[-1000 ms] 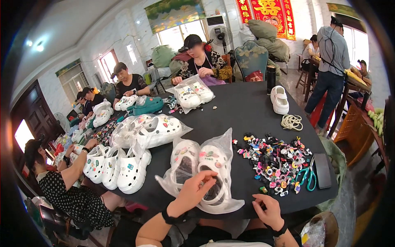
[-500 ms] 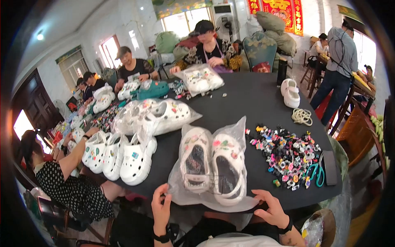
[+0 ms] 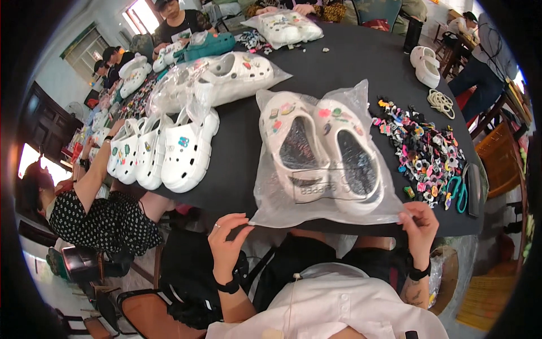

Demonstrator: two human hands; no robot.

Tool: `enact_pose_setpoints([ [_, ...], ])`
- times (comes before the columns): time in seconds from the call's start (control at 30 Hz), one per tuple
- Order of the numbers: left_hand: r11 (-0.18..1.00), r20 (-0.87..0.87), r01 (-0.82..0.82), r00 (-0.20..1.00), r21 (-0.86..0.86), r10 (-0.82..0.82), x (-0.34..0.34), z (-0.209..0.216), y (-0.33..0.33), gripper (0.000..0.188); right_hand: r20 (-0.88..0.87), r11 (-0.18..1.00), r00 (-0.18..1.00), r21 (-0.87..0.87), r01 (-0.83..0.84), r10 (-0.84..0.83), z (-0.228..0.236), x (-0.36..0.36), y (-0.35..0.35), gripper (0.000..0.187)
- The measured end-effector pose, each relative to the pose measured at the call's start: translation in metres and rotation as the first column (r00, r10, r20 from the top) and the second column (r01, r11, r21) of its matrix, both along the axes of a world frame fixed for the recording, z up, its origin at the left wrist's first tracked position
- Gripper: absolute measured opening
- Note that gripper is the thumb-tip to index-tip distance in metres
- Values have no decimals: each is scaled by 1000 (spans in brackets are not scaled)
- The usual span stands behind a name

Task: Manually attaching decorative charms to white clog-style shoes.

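A pair of white clogs (image 3: pixel 282 116) with colourful charms lies side by side inside a clear plastic bag (image 3: pixel 272 208) at the table's near edge. My left hand (image 3: pixel 227 240) pinches the bag's near left corner between thumb and fingers. At the near right corner, my right hand (image 3: pixel 419 229) grips the plastic the same way. The bag's near edge is stretched straight between both hands. Dark printing on the film covers part of the clogs' heels.
A pile of charms (image 3: pixel 426 152), teal-handled scissors (image 3: pixel 460 192), a coiled cord (image 3: pixel 440 103) and one white clog (image 3: pixel 424 66) lie right. More white clogs (image 3: pixel 186 152) and a bagged pair (image 3: pixel 237 79) stand left. Co-workers sit around the black table (image 3: pixel 350 62).
Both hands have closed on the near corners of the bag and pulled its edge taut. My view has tilted down, so the table sits higher in the picture.
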State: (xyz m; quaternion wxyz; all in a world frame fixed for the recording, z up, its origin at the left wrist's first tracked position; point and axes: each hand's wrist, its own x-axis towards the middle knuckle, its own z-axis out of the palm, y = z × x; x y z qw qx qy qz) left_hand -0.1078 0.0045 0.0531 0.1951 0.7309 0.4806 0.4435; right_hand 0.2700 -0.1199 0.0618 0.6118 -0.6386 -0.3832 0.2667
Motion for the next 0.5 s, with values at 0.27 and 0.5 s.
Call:
enact_pose_setpoints([
  [0.27,988,167,149,974,46,-155,10,-22,-22,19,-12,995,996,37,94,-93,1,15,-4,16],
  [0.5,929,113,158,972,334,-206,11,-1,-26,18,555,950,803,309,43,-217,35,-42,8,22],
])
